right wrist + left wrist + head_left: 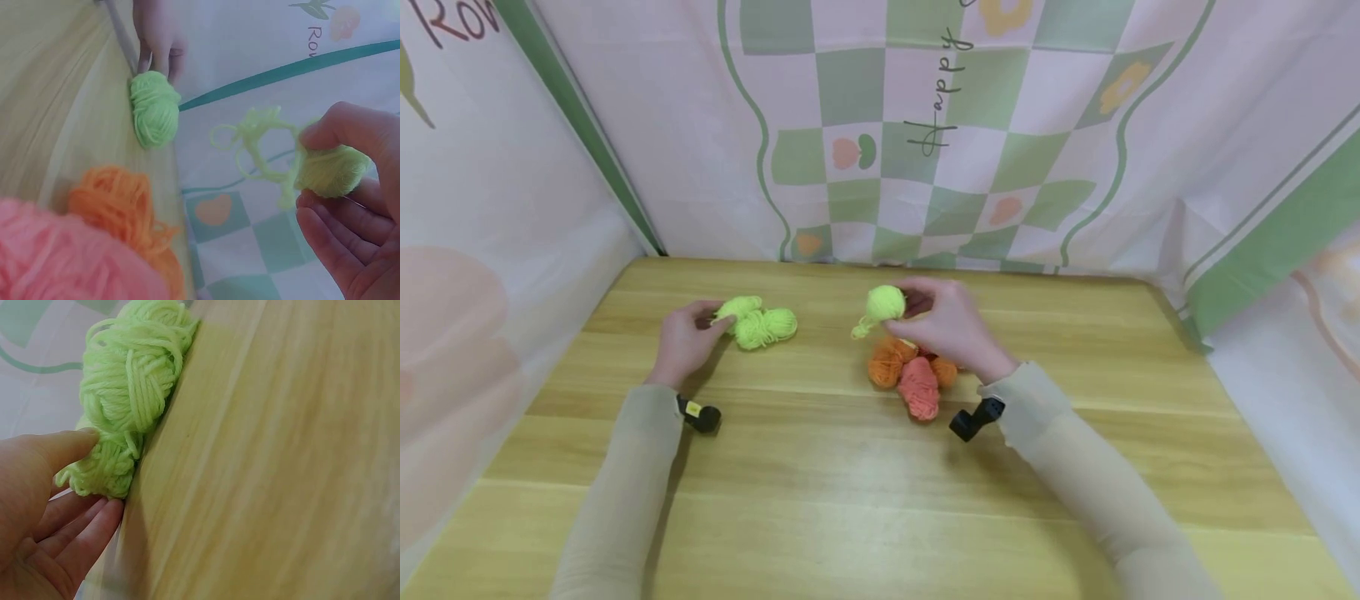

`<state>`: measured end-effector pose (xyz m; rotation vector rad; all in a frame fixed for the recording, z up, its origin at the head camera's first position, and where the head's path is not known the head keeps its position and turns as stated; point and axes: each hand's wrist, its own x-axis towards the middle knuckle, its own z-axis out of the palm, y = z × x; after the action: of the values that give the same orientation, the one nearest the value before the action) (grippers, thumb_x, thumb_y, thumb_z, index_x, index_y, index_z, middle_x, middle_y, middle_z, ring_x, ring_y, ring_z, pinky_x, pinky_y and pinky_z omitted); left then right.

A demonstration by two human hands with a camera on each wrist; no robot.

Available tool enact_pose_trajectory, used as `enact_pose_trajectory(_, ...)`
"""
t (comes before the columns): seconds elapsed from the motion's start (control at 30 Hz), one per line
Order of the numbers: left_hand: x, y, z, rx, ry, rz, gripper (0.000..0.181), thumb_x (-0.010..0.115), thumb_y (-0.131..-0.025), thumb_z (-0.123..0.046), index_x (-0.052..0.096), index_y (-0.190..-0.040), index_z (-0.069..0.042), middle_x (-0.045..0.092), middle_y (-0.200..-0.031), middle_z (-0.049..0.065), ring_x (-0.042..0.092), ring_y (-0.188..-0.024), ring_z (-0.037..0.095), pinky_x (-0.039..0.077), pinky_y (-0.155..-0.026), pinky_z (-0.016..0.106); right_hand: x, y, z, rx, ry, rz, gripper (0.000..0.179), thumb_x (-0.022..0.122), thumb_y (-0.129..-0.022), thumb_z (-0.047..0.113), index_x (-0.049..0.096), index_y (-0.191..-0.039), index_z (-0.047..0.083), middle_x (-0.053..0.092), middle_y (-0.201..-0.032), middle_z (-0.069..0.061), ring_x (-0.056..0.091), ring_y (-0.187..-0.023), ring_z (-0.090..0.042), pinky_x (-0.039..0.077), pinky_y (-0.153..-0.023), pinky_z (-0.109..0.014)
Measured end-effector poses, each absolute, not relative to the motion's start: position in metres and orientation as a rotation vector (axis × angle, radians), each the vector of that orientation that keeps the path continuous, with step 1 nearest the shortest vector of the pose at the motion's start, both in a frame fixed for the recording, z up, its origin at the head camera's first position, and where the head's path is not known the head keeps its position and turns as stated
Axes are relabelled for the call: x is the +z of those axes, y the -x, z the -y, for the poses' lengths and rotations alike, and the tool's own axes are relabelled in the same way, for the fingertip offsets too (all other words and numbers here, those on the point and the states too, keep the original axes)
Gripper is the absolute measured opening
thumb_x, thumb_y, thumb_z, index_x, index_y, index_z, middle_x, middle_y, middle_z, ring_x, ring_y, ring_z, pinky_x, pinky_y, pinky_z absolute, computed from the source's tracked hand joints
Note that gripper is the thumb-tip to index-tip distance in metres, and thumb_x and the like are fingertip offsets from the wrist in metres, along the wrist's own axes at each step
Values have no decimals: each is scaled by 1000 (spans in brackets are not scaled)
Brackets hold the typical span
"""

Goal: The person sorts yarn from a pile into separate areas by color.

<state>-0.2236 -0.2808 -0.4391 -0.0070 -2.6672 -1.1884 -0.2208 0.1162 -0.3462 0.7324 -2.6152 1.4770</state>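
Note:
Two yellow-green balls of yarn lie side by side on the left of the table. My left hand (687, 340) pinches the farther ball (739, 307) between thumb and fingers; the nearer ball (767, 328) touches it. In the left wrist view the thumb presses on strands of the yarn (128, 381), with fingers beneath. Raised over the table's middle, my right hand (946, 323) holds a third yellow-green ball (886, 303) between thumb and fingers. Loose loops (259, 140) hang from that ball in the right wrist view.
Below my right hand sit a pink ball of yarn (919, 390) and orange balls (889, 363), partly hidden by the hand. The wooden table (820, 500) meets a printed cloth (910, 200) at the back. Cloth also hangs at both sides.

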Motion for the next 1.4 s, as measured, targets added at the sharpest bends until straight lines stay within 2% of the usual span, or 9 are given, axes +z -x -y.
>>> enact_pose_trajectory(0.4, -439, 221, 279, -1179, -4, 2675, 42, 71, -99, -25, 65, -129, 3, 66, -125, 26, 64, -109, 40, 52, -96, 52, -336, 256, -58, 1654, -697, 2541, 45, 87, -82, 18, 72, -124, 9, 73, -103, -1, 68, -86, -18, 58, -79, -33)
enact_pose_trajectory(0.57, -440, 221, 279, -1197, -2, 2668, 41, 71, -98, -23, 65, -129, 3, 66, -124, 26, 64, -109, 40, 52, -96, 52, -338, 276, -32, 1685, -655, 2508, 44, 86, -82, 15, 72, -123, 8, 73, -108, -2, 69, -86, -18, 59, -76, -30)
enact_pose_trajectory(0.83, -439, 224, 281, -1222, -5, 2650, 43, 71, -99, -27, 65, -129, 3, 66, -124, 26, 63, -108, 40, 52, -97, 52, -344, 303, 0, 1799, -576, 2425, 40, 86, -81, 9, 74, -119, 6, 74, -101, -4, 70, -88, -20, 60, -75, -28)
enact_pose_trajectory(1.1, -439, 223, 284, -1231, -8, 2653, 44, 70, -99, -27, 64, -131, 3, 65, -125, 26, 63, -110, 39, 51, -98, 52, -373, 318, 16, 1813, -562, 2492, 47, 84, -82, 4, 69, -127, 3, 71, -112, -12, 69, -93, -23, 59, -77, -28)
enact_pose_trajectory(1.4, -440, 223, 282, -1214, -10, 2654, 43, 71, -98, -26, 65, -129, 3, 66, -123, 26, 64, -107, 40, 53, -95, 52, -417, 307, 24, 1631, -510, 2727, 52, 84, -84, 8, 64, -131, 0, 69, -121, -14, 68, -102, -24, 55, -88, -29)
